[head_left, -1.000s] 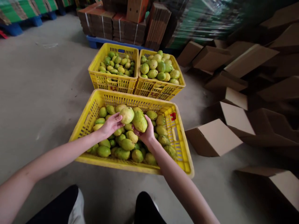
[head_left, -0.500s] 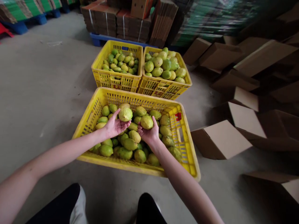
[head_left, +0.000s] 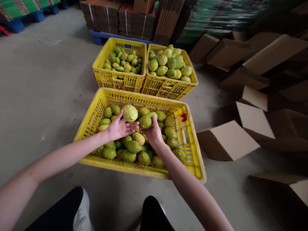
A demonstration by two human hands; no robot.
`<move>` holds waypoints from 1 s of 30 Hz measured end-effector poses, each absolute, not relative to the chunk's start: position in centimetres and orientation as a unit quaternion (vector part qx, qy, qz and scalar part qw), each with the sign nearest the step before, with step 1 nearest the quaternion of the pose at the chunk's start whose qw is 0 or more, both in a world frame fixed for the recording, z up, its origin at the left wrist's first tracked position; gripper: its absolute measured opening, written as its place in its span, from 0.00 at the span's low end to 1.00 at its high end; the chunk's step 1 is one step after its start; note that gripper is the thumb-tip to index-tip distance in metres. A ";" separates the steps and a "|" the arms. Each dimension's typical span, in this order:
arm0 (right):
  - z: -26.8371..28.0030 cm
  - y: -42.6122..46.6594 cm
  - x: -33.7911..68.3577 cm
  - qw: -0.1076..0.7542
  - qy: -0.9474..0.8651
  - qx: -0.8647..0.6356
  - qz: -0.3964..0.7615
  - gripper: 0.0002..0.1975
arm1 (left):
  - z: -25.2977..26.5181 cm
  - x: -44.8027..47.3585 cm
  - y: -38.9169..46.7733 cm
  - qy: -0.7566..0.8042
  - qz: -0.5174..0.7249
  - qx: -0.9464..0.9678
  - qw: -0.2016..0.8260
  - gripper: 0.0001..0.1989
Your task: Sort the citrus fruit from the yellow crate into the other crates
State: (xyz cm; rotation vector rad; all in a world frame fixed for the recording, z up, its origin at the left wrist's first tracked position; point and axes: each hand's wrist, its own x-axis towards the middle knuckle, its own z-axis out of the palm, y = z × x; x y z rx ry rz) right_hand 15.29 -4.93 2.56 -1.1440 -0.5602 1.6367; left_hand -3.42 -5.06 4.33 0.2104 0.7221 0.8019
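My left hand (head_left: pixel 120 128) is palm up above the near crate, with its fingers reaching right. A pale yellow-green lemon (head_left: pixel 130 113) rests between its thumb and fingers. Close by on the right, my right hand (head_left: pixel 153 131) grips a greener lemon (head_left: pixel 147 120), thumb on top and the other fingers partly hidden beneath. This fruit lies lengthwise, its long side towards me. Below both hands is a yellow plastic crate (head_left: pixel 141 173) with slotted walls, holding a layer of similar lemons (head_left: pixel 133 146).
Behind stand two more yellow crates of lemons, one on the left (head_left: pixel 117 73) and one on the right (head_left: pixel 168 85). Cardboard boxes (head_left: pixel 228 141) crowd the floor at right. Bundled flat cardboard (head_left: pixel 106 19) sits on a blue pallet (head_left: pixel 97 38). My feet are at the near side.
The lemon in my right hand has turned from end-on to lengthwise. My left fingers have straightened and extended right, while its lemon appears slightly higher and larger.
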 end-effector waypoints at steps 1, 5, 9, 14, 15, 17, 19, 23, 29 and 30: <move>2.8 -5.1 15.0 0.529 -0.270 -0.480 0.646 0.25 | 4.5 -3.5 -5.0 0.333 0.401 0.116 0.845 0.28; 3.4 -5.9 14.6 0.543 -0.395 -0.471 0.572 0.30 | 5.0 -4.4 -4.8 0.305 0.462 0.190 0.810 0.18; 3.6 -6.1 14.5 0.533 -0.443 -0.457 0.557 0.27 | 5.3 -5.0 -4.8 0.310 0.438 0.211 0.817 0.24; 3.8 -6.2 14.4 0.539 -0.457 -0.466 0.532 0.25 | 5.3 -4.8 -5.0 0.320 0.401 0.262 0.817 0.29; 3.8 -6.3 14.5 0.535 -0.452 -0.471 0.536 0.24 | 5.2 -4.7 -5.1 0.313 0.397 0.277 0.817 0.30; 3.7 -6.3 14.6 0.522 -0.439 -0.484 0.548 0.24 | 5.1 -4.4 -5.2 0.307 0.401 0.302 0.809 0.30; 3.6 -6.2 14.7 0.513 -0.426 -0.493 0.559 0.25 | 5.0 -4.2 -5.4 0.316 0.430 0.316 0.784 0.28; 3.2 -6.2 14.5 0.491 -0.434 -0.459 0.599 0.39 | 5.5 -4.0 -5.6 0.319 0.452 0.340 0.760 0.29; 2.0 -7.8 12.9 0.415 -0.543 -0.353 0.640 0.68 | 5.0 -3.8 -6.1 0.340 0.393 0.345 0.782 0.31; 1.7 -8.0 12.6 0.415 -0.562 -0.358 0.619 0.69 | 4.6 -3.7 -6.1 0.353 0.391 0.344 0.778 0.31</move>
